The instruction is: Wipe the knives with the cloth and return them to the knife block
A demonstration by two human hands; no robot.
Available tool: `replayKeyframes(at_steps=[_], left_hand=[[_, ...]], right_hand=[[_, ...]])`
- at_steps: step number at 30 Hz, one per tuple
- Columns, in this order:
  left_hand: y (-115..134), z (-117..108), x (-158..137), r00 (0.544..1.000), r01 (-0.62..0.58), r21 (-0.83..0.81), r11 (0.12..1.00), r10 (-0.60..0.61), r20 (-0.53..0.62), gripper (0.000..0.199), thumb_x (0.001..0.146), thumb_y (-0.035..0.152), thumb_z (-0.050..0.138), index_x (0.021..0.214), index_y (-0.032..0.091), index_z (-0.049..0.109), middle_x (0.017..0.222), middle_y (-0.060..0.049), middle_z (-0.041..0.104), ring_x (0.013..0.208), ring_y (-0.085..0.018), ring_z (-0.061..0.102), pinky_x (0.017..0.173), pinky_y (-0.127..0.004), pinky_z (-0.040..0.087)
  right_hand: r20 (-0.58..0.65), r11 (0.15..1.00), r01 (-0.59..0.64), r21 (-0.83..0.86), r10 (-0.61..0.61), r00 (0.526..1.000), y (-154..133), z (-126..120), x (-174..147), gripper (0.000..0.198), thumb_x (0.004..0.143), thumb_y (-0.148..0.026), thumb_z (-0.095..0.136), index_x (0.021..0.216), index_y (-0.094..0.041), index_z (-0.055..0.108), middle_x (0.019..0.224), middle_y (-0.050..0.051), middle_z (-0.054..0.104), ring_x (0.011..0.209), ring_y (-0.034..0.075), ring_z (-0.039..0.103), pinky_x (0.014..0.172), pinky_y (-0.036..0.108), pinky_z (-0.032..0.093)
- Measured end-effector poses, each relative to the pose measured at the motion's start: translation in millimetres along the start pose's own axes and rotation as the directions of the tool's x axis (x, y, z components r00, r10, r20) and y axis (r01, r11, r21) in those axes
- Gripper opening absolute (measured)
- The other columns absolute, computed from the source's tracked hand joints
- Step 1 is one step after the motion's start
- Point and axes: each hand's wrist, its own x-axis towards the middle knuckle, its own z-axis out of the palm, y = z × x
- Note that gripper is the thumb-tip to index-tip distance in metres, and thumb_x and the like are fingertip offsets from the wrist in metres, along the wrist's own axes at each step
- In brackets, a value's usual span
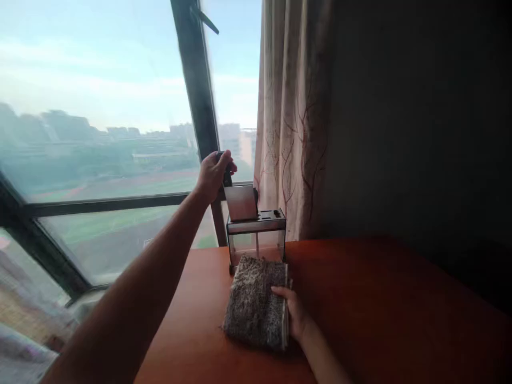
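Stretched far forward, my left hand [213,175] is closed around the dark handle of a cleaver with a broad pale blade [241,202]. The blade hangs down at the left part of a knife rack [256,226], its lower edge meeting the rack's top; how deep it sits in a slot I cannot tell. The rack has a dark frame, see-through sides and slots on top. My right hand [295,310] grips the right edge of a folded, shaggy grey cloth [256,304], thumb on top and fingers hidden behind. The cloth is in front of the rack, covering its lower part.
A reddish-brown wooden table [360,309] spreads under the rack and off to the right. Behind it stand a large window with dark frames [196,80] and a beige patterned curtain [284,106]. The right-hand wall is in deep shadow.
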Motion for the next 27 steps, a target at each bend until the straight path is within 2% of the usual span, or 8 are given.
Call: replayKeyframes(at_steps=[9, 14, 16, 19, 23, 27], left_hand=[[12, 0, 16, 0.995, -0.042, -0.106, 0.993, 0.032, -0.098, 0.033, 0.081, 0.047, 0.064, 0.069, 0.016, 0.059, 0.055, 0.001, 0.063, 0.047, -0.009, 0.059, 0.049, -0.020, 0.048], [40, 4, 17, 0.983, -0.128, -0.039, 0.991, 0.122, -0.135, 0.026, 0.083, 0.041, 0.063, 0.075, 0.016, 0.062, 0.057, 0.000, 0.067, 0.050, -0.010, 0.063, 0.051, -0.021, 0.049], [53, 7, 13, 0.976, -0.161, 0.000, 0.987, 0.160, -0.146, 0.022, 0.083, 0.040, 0.064, 0.080, 0.018, 0.063, 0.053, 0.002, 0.065, 0.048, -0.010, 0.062, 0.049, -0.020, 0.048], [64, 10, 1, 0.973, -0.172, 0.037, 0.984, 0.176, -0.148, 0.022, 0.083, 0.041, 0.064, 0.076, 0.019, 0.062, 0.044, 0.006, 0.057, 0.038, -0.008, 0.053, 0.041, -0.019, 0.041], [65, 9, -23, 0.978, -0.112, -0.048, 0.993, 0.101, -0.183, 0.030, 0.084, 0.046, 0.060, 0.071, 0.019, 0.060, 0.043, 0.005, 0.051, 0.034, -0.008, 0.046, 0.035, -0.020, 0.034], [47, 3, -50, 0.959, 0.034, -0.204, 0.978, -0.089, -0.268, 0.031, 0.082, 0.045, 0.060, 0.069, 0.017, 0.058, 0.042, 0.005, 0.048, 0.034, -0.008, 0.044, 0.034, -0.020, 0.033]], right_hand=[[0.063, 0.998, -0.043, 0.040, 0.040, 0.997, 1, -2, 3, 0.030, 0.077, -0.027, 0.058, 0.099, -0.008, 0.066, 0.079, 0.012, 0.076, 0.083, 0.027, 0.071, 0.087, 0.042, 0.050], [0.070, 0.998, -0.054, 0.041, 0.051, 0.996, 0, 2, -1, 0.034, 0.076, -0.027, 0.059, 0.103, -0.008, 0.065, 0.081, 0.013, 0.076, 0.083, 0.028, 0.071, 0.088, 0.044, 0.049], [0.068, 0.998, -0.054, 0.037, 0.051, 0.996, 0, 2, -2, 0.035, 0.076, -0.027, 0.059, 0.103, -0.008, 0.065, 0.082, 0.013, 0.076, 0.084, 0.029, 0.071, 0.088, 0.044, 0.049], [0.087, 0.998, -0.061, 0.031, 0.058, 0.994, 0, 3, -3, 0.034, 0.075, -0.028, 0.060, 0.102, -0.008, 0.065, 0.083, 0.013, 0.075, 0.086, 0.029, 0.071, 0.089, 0.044, 0.049], [0.135, 0.997, -0.074, 0.025, 0.070, 0.988, 3, 6, -6, 0.032, 0.076, -0.029, 0.058, 0.099, -0.008, 0.067, 0.084, 0.013, 0.076, 0.088, 0.028, 0.071, 0.090, 0.043, 0.048], [0.185, 0.995, -0.093, 0.019, 0.088, 0.979, 11, 9, -8, 0.031, 0.076, -0.031, 0.057, 0.094, -0.009, 0.069, 0.082, 0.013, 0.075, 0.088, 0.029, 0.070, 0.090, 0.043, 0.048]])
